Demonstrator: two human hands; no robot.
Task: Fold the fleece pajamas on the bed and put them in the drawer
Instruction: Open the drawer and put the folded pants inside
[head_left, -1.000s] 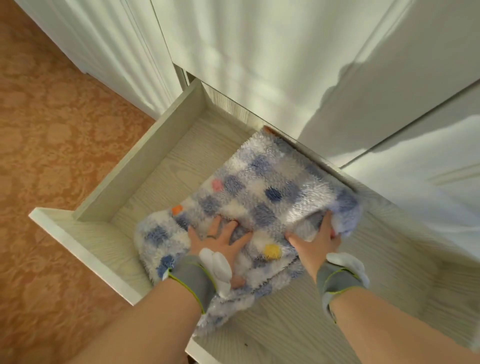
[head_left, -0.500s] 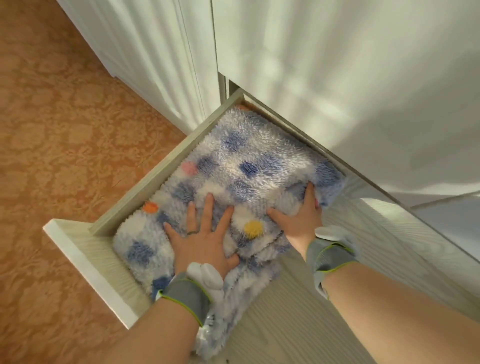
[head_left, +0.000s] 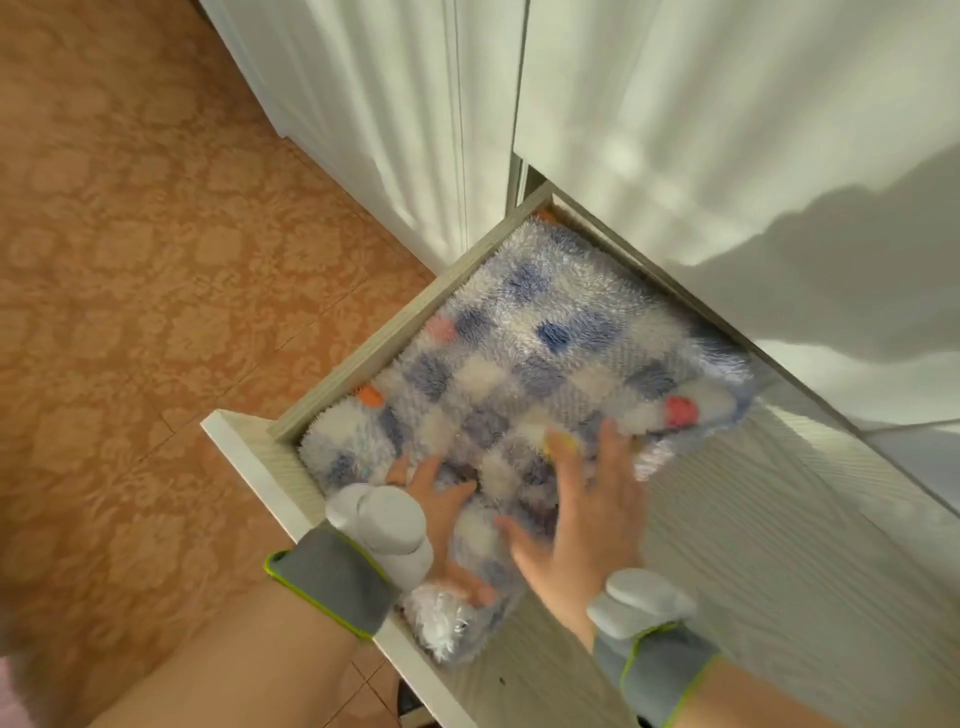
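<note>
Around the open drawer you have 2 white cabinet fronts on the far side and a patterned orange floor to the left; the right-hand front overhangs the drawer's far edge and throws a dark shadow over it. Pale woodgrain drawer bottom lies bare to the right of the bundle. You have 1 folded fleece pajamas bundle, blue-and-white checked with 4 coloured pom-poms showing: pink, orange, red and a yellowish one partly under your fingers. It sits in the left part of the drawer, against the left wall and reaching the far corner, its near end bunched against the front panel. Your left hand lies on the near end of the bundle, fingers spread and loosely curled into the pile. Your right hand is flat and open, fingers spread, blurred, its fingertips at the bundle's right edge. Each of your 2 wrists carries a grey band with a white pod.
</note>
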